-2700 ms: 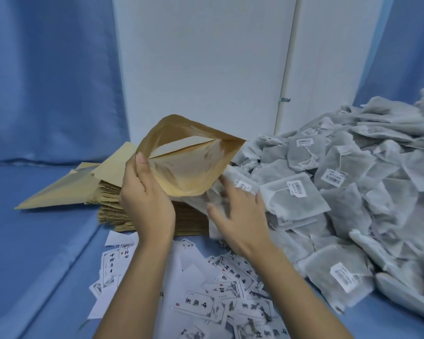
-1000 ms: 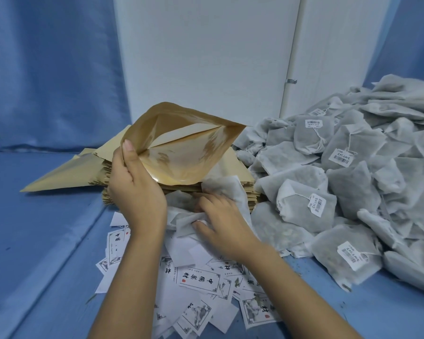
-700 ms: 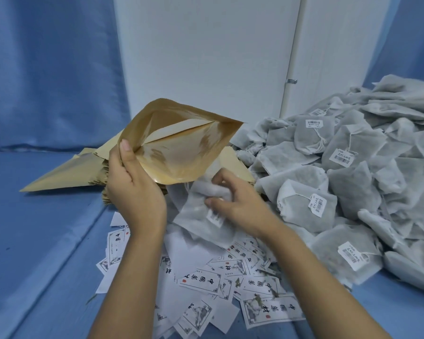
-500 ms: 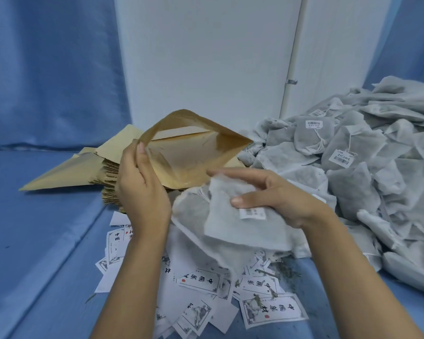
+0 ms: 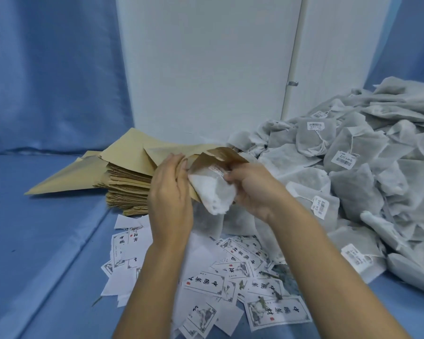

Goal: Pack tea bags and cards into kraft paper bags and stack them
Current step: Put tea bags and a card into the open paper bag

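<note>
Blue-draped tabletop (image 5: 47, 241), middle toward far edge: left hand (image 5: 170, 199) gripping the kraft paper bag (image 5: 220, 155) at its mouth, right hand (image 5: 252, 189) clamped on a tea bag (image 5: 213, 192) half inside; advisable: spread mouth wide, feed corner-first.

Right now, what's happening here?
A person is packing. The left hand holds a kraft paper bag open while the right hand pushes a tea bag into its mouth; much of the tea bag shows outside. The printed cards lie scattered in front, a stack of kraft paper bags left, the tea bag pile right.
</note>
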